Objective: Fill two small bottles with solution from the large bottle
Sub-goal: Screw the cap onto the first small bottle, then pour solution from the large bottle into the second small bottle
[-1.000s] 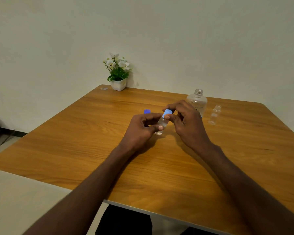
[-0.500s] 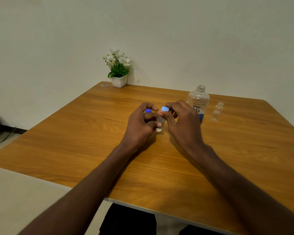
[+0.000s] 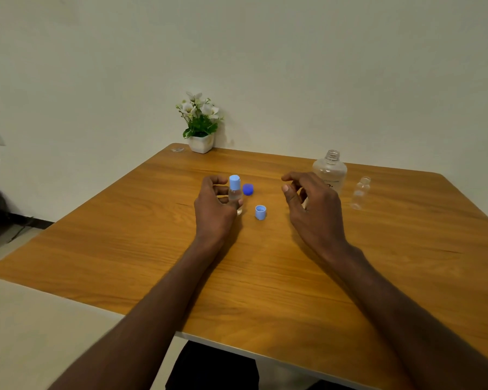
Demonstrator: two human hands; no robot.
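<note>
Change: your right hand (image 3: 312, 209) has let go of the capped small bottle (image 3: 235, 192), fingers loosely curled, holding nothing.
Left hand (image 3: 214, 209): you grip that bottle upright.
Right: large bottle (image 3: 330, 171), uncapped.

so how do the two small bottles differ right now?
Cap: the small bottle in the left hand wears a light blue cap; the small bottle at far right has a bare, open neck.
Hold: the left hand grips the first; the second stands alone on the table, beside the large bottle.
Contents: the first seems to hold clear liquid; the second looks empty, though that is hard to tell.
Both are clear, upright and similar in size.
</note>
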